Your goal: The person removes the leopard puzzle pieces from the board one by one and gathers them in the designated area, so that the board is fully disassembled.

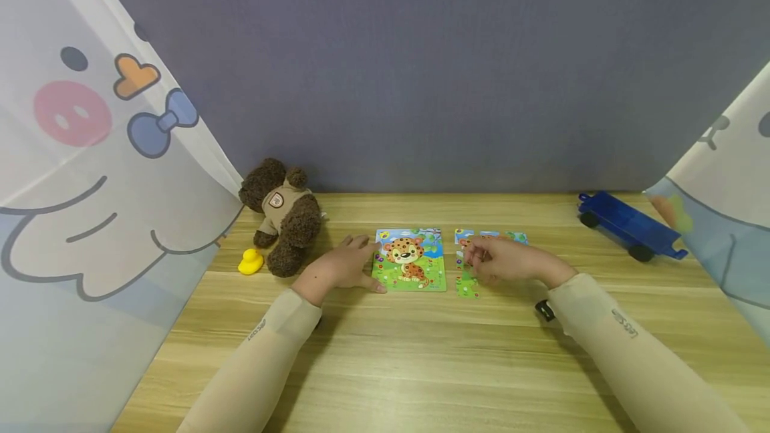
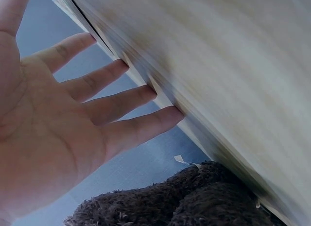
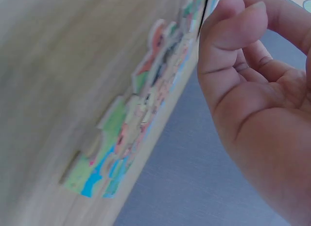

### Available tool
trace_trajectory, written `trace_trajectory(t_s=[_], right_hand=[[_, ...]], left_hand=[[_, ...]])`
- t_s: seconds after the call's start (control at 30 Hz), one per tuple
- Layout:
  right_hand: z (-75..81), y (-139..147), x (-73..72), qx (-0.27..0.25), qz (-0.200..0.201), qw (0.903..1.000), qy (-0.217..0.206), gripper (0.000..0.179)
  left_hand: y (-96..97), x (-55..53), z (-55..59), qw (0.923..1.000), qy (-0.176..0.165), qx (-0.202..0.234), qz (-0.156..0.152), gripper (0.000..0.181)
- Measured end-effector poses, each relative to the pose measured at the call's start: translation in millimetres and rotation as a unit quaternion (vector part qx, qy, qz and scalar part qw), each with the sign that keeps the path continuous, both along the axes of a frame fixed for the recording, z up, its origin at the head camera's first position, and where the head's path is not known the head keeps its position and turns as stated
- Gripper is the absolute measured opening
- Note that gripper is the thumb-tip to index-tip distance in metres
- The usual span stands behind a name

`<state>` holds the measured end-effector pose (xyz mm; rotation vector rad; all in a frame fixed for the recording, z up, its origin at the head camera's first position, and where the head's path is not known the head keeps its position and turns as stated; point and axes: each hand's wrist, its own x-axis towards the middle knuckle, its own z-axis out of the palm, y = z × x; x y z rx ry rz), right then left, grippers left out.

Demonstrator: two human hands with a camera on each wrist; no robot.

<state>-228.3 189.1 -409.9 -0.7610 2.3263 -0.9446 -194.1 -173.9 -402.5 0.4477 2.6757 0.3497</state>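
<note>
A picture board (image 1: 411, 260) showing a cartoon leopard cub lies on the table. My left hand (image 1: 349, 264) is at its left edge, fingers spread and fairly straight. In the left wrist view, that left palm (image 2: 53, 124) shows nothing held. To the right of the board lie jigsaw pieces (image 1: 466, 286) with a matching picture, partly covered by my right hand (image 1: 502, 259). The fingers of my right hand are loosely bent over them. In the right wrist view, the pieces (image 3: 114, 129) lie flat along the tabletop, and no piece shows between the thumb and fingers.
A brown teddy bear (image 1: 285, 216) lies at the back left, close to my left hand. Beside it stands a yellow rubber duck (image 1: 250, 261). A blue toy wagon (image 1: 628, 222) with black wheels is at the back right. A grey partition (image 1: 421, 85) rises behind the table (image 1: 409, 366).
</note>
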Motion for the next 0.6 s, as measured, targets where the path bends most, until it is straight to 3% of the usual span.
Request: trace_trajectory(t_s=[0.33, 0.6], right_hand=[[9.7, -12.9, -3.6, -0.050, -0.010, 0.9975, -0.049, 0.023], [7.2, -34.7, -11.5, -0.084, -0.019, 0.9952, -0.047, 0.029]], left_hand=[[-0.4, -0.2, 0.0, 1.0000, -0.001, 0.002, 0.000, 0.104], [-0.8, -0.4, -0.6, 1.0000, -0.001, 0.001, 0.001, 0.104]])
